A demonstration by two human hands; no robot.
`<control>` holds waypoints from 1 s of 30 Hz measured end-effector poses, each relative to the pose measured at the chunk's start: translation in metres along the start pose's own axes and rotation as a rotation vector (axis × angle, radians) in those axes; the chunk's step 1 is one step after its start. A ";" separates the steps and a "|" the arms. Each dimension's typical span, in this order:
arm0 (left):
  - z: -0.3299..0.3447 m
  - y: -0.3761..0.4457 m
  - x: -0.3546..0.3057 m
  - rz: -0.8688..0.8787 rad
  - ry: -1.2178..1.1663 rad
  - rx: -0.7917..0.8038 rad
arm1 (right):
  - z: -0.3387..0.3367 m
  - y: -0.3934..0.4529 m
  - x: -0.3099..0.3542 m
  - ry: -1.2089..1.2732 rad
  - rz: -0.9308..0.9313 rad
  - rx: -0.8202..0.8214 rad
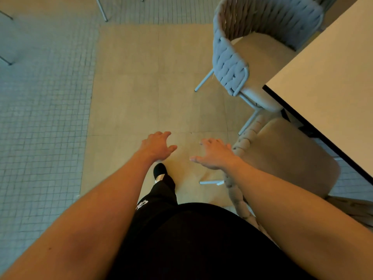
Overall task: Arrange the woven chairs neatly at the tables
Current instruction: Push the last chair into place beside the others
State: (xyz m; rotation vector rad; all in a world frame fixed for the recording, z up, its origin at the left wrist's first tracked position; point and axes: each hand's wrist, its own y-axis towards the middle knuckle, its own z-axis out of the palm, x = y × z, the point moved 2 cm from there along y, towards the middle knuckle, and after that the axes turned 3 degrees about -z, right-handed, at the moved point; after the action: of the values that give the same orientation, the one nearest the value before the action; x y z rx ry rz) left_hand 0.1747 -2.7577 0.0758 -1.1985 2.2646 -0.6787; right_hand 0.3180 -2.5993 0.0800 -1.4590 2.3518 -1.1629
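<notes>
Floor: beige slabs beneath both my grips, bordered by small grey mosaic tile well off to the left of my left grip.

Worktop: pale top with a dark edge, running diagonally ahead and to the right of my right grip. Both chairs are drawn in against this edge, which I take to be the arranged position the task asks for.

Far woven chair: well ahead of my right grip; a blue-grey braided band wraps the curved back and arm, with a slim pale metal frame and a tan seat tucked partly under the worktop. It sits slightly angled to the edge, so it may need squaring.

Near woven chair: just beside my right grip, to its right; beige braided cord over the rail, tan seat facing the worktop. My right forearm crosses its woven rail; whether the wrist touches the rail I cannot tell.

Left grip and right grip: both empty, fingers spread and loosely curved, palms down, near each other above bare floor. I judge them poised between chairs, not holding either.

My foot: dark shoe directly under the left grip.
</notes>
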 end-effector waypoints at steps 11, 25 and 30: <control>-0.116 0.099 0.067 0.080 0.130 0.029 | -0.087 0.100 0.073 0.091 0.062 -0.057; -0.240 0.263 0.025 0.168 0.201 0.029 | -0.210 0.234 0.049 0.122 0.171 -0.151; -0.283 0.321 -0.003 0.174 0.227 0.031 | -0.263 0.277 0.021 0.142 0.185 -0.159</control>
State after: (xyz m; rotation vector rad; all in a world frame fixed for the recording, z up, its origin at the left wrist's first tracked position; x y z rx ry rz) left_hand -0.1937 -2.5415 0.0902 -0.9361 2.4991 -0.8135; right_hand -0.0155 -2.4112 0.0812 -1.2053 2.6643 -1.0872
